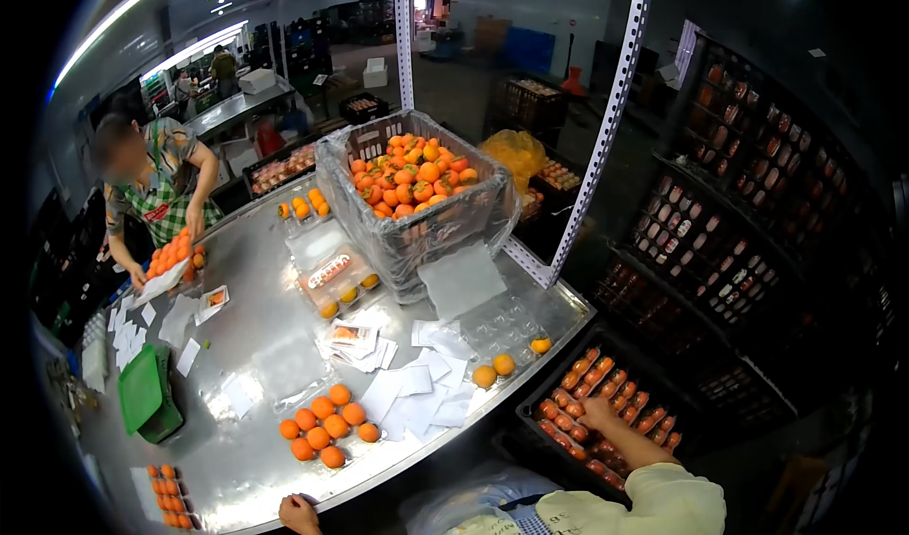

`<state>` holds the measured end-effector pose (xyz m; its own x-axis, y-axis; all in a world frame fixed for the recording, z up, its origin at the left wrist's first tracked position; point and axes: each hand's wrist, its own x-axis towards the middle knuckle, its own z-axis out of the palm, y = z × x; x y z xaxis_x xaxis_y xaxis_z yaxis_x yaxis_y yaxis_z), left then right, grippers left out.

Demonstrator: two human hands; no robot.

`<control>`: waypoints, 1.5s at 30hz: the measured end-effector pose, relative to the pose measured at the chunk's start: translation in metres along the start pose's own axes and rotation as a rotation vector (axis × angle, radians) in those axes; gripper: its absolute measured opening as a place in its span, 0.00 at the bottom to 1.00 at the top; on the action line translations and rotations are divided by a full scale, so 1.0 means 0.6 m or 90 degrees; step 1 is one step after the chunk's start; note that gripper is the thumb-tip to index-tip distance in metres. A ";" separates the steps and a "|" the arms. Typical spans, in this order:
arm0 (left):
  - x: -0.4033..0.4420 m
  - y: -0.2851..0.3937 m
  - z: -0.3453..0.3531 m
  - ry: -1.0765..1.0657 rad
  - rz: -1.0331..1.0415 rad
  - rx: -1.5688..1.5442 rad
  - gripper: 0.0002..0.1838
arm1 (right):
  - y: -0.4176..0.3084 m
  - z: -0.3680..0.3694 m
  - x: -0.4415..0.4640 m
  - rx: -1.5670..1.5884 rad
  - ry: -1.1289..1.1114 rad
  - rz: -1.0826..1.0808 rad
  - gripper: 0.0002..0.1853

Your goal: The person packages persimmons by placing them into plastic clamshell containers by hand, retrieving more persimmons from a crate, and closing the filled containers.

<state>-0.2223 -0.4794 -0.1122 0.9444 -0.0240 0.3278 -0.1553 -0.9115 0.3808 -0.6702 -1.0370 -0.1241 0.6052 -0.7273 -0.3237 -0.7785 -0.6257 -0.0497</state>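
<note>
My right hand (pixel 595 414) reaches down into a black crate (pixel 532 412) at the table's right side, its fingers closed on a pack of persimmons (pixel 571 404). Several more clear packs of orange persimmons fill that crate. At the near edge of the metal table, my left hand (pixel 299 514) rests with its fingers curled and nothing visible in them. Beyond it, rows of persimmons (pixel 320 425) sit in a clear tray on the tabletop. White paper slips (pixel 407 393) lie scattered beside them. Farther right, an open clear tray (pixel 507 331) has a few persimmons along its near side.
A plastic-lined crate (pixel 426 237) heaped with persimmons stands on the metal table (pixel 241 279). Across it, a co-worker (pixel 156 180) handles a persimmon tray. A green basket (pixel 147 398) is at left. Stacked crates (pixel 715 222) rise at right, and a perforated metal post (pixel 606 118) stands at the table's corner.
</note>
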 end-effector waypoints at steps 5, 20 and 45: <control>0.002 -0.013 0.005 -0.015 0.018 0.004 0.16 | -0.015 -0.020 -0.020 0.104 0.139 0.064 0.22; 0.002 -0.016 0.007 0.028 0.037 0.009 0.14 | -0.041 -0.228 -0.070 0.171 0.015 0.041 0.22; 0.006 -0.040 0.025 0.002 0.021 -0.027 0.15 | -0.205 -0.604 -0.197 0.224 0.228 -0.054 0.18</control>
<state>-0.2110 -0.4638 -0.1331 0.9374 -0.0521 0.3442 -0.1985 -0.8922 0.4056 -0.5856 -0.9763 0.2626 0.6399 -0.7676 0.0364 -0.6958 -0.5989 -0.3966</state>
